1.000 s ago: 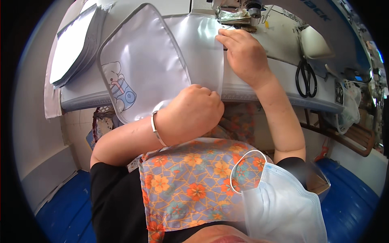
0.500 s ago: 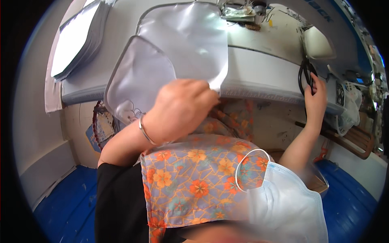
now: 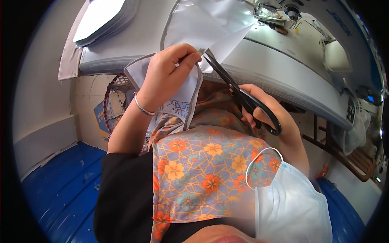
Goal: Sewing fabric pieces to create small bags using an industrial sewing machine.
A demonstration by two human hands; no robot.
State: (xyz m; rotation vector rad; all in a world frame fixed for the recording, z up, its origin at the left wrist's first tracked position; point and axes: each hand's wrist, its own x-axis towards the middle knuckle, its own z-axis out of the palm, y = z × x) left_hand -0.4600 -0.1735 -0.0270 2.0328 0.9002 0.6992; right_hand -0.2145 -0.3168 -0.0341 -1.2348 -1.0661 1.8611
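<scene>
My left hand [image 3: 172,67] pinches the edge of a white sheet piece with grey binding [image 3: 190,79], held up in front of the table edge. In my right hand [image 3: 265,103] is a pair of black scissors [image 3: 233,85], fingers through the handles. The blades are parted, and their tips point at the edge by my left fingertips. A larger white sheet with grey binding [image 3: 202,24] lies on the table behind my left hand. Whether the two white pieces are joined is hidden by my fingers.
A sewing machine [image 3: 291,12] stands at the back right. A stack of white bound pieces [image 3: 101,20] lies on the table's far left. Below the table are a mesh basket [image 3: 115,101] and a brown wooden rack [image 3: 356,158]. A face mask [image 3: 291,202] hangs in front of my apron.
My right hand has brought the scissors from the table's right side to my left hand. The left hand has lifted the smaller white piece's edge. The whole view has shifted.
</scene>
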